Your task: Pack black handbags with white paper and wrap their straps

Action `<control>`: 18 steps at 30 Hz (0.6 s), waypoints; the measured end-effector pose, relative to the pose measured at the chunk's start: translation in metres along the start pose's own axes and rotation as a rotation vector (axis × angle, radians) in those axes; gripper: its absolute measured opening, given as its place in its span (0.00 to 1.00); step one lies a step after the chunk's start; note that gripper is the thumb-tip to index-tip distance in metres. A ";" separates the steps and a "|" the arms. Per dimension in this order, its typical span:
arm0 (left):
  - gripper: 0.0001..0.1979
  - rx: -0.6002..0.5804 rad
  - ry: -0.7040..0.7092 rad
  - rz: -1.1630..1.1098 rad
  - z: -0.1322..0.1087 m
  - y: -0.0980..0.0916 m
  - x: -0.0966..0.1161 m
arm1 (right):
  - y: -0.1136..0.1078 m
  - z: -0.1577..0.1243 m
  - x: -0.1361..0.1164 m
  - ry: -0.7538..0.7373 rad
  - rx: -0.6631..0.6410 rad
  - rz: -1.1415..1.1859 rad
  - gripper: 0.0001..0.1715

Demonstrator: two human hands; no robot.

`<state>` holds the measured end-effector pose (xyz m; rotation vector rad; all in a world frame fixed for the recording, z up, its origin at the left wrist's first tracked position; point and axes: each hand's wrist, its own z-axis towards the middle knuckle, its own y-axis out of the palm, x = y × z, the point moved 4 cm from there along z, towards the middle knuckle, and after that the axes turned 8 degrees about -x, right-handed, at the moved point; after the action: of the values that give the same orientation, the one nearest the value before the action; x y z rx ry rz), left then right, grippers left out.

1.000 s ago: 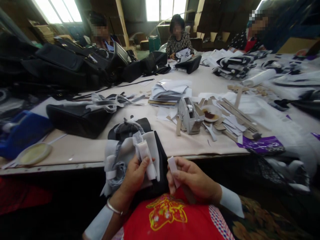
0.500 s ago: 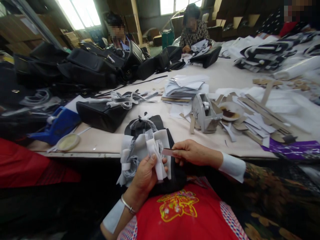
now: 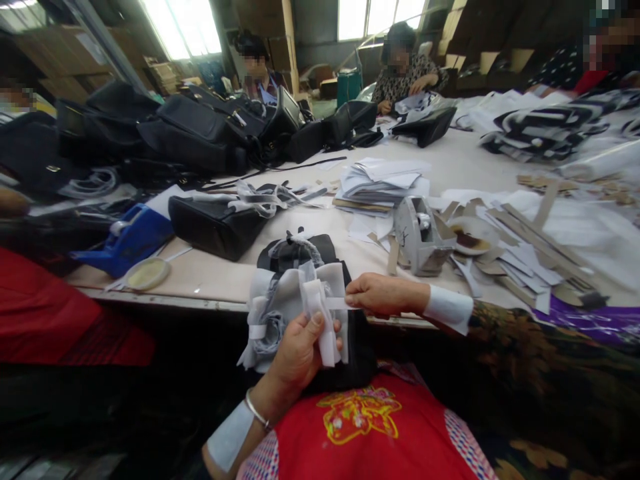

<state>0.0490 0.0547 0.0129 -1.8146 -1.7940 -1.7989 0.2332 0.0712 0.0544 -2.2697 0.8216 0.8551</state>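
A bench with a pale cover spreads beyond the left grip and the right grip. Far beyond the left grip is a heap of black leather-look bags, their insides hidden. A black leather-look bag with white wrapping lies under and just beyond the left grip, at the bench edge. Beyond the right grip stands a boxy grey tape dispenser.

The left grip is curled closed around a flat, white, foam-like bundle, thumb on top. Beyond and right of the right grip, a shallow white dish holds something dark brown.

The right grip pinches a narrow, pale strip between its fingertips. Half a second ago the strip looked brownish and edge-on; now it lies level, pale face showing, reaching the bundle. Both grips thus seem engaged with one piece; whether the strip sticks, I cannot tell.
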 end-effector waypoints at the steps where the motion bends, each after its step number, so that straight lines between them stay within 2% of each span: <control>1: 0.26 0.008 0.005 0.016 -0.001 0.001 0.001 | 0.000 0.003 -0.002 0.001 -0.007 -0.017 0.13; 6: 0.26 0.049 0.032 0.130 -0.005 0.000 0.004 | -0.002 0.006 -0.015 0.017 0.032 -0.148 0.09; 10: 0.27 0.044 0.031 0.254 -0.008 0.001 0.008 | 0.000 0.005 -0.022 -0.096 0.005 -0.214 0.06; 18: 0.18 0.075 0.093 0.349 -0.012 0.005 0.011 | 0.004 0.029 -0.004 -0.089 -0.139 0.083 0.19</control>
<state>0.0409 0.0525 0.0275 -1.8426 -1.3875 -1.6309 0.2179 0.0896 0.0379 -2.3106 0.8448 1.0735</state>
